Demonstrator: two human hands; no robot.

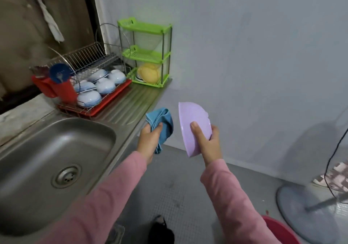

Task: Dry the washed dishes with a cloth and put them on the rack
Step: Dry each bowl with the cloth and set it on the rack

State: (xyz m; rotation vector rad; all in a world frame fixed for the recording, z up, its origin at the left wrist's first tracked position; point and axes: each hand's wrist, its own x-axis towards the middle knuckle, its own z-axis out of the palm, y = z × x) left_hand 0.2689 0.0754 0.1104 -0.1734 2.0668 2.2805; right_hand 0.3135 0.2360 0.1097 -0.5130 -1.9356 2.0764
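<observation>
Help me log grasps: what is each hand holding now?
Left hand: grips the crumpled blue cloth.
Right hand: holds the lilac plastic bowl.

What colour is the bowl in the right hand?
Pale purple bowl, clearest in the head view.

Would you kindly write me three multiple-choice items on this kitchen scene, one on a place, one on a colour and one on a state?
1. On the green shelf, where does the yellow item sit?
A. top tier
B. middle tier
C. bottom tier

2. What colour is the bowl in the right hand?
A. red
B. lilac
C. green

3. How do the white bowls on the dish rack lie?
A. upside down
B. upright
C. on edge in the plate slots

Answers: C, it fills the lowest tier; B, the held bowl is pale purple; A, their rounded bases face up.
</observation>
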